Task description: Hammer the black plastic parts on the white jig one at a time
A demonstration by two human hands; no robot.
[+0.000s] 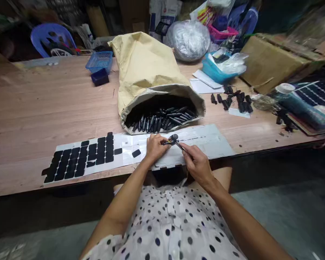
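My left hand (155, 147) rests on a white backing sheet (206, 141) at the table's front edge, fingers pinched on a small black part (174, 137) with a round end. My right hand (197, 163) is closed around a thin dark tool (181, 146) whose tip meets that part. To the left, the sheet carries rows of black adhesive pads (82, 157), with one loose pad (136, 153) near my left hand. Just behind my hands lies a tan paper sack (146, 68) on its side, its mouth full of several black plastic pieces (162, 121).
A wooden table (43, 108) holds a blue basket (99, 61), a teal tray (215, 72), loose black parts (235, 99), white papers (204, 83) and a cardboard box (271, 61). A clear plastic bag (189, 39) and a blue chair (52, 38) stand behind.
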